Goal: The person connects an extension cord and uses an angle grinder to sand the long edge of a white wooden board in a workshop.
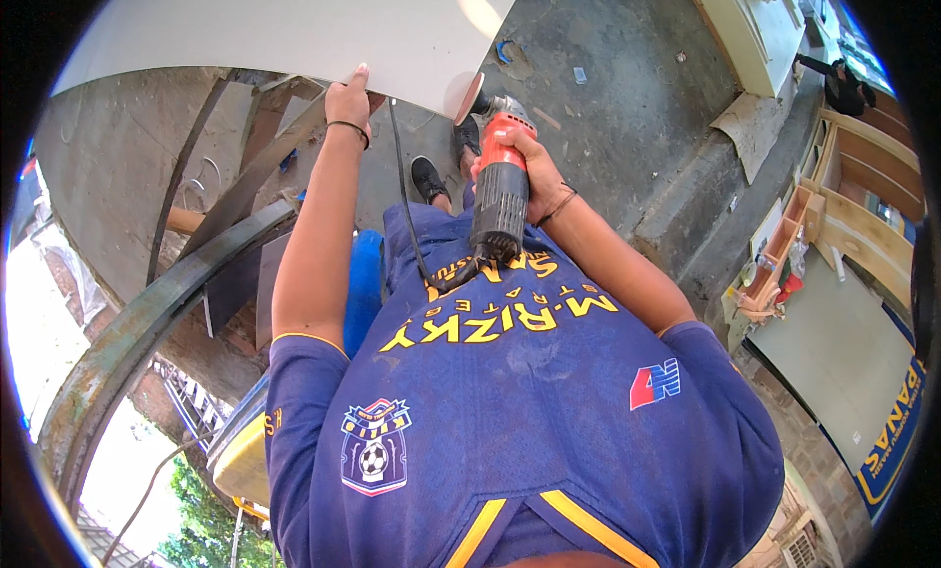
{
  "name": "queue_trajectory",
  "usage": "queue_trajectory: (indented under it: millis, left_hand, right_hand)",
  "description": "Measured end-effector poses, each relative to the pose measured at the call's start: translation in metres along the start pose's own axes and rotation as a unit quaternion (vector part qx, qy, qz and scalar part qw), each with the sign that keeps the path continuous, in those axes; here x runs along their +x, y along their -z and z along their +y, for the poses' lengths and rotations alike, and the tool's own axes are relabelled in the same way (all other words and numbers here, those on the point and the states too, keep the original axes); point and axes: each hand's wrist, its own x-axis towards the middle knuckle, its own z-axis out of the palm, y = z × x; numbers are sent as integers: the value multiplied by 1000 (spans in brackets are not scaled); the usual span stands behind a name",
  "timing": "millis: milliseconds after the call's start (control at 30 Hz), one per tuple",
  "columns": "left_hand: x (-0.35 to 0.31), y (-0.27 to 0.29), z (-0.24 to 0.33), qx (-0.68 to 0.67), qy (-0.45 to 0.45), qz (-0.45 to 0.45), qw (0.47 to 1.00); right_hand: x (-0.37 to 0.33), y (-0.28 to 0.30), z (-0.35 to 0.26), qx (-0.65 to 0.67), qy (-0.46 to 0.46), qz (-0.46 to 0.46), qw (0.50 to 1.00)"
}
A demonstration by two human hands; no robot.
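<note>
My right hand is wrapped round the body of a red and black angle grinder. The grinder's reddish disc meets the near right corner of a large pale panel; whether it spins I cannot tell. With my left hand I grip the panel's near edge, thumb on top and fingers hidden beneath. A black power cord hangs between my arms and runs to the back end of the grinder.
Left of me are curved metal beams and a blue chair. At the right stand a pale cabinet piece, a wooden box of small items and a wooden frame. Another person is at the far right.
</note>
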Motion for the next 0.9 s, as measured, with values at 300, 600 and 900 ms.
queue_trajectory:
  millis: [300, 600, 900]
  left_hand:
    - [-3, -2, 1, 5, 10, 25, 1000]
    - [0, 1, -4, 2, 0, 31, 1000]
    - [0, -2, -7, 7, -19, 65, 998]
  right_hand:
    - [6, -5, -17, 10, 8, 18, 1000]
    - [15, 0, -30, -4, 16, 2, 1000]
    - [27, 1, -47, 8, 8, 20, 1000]
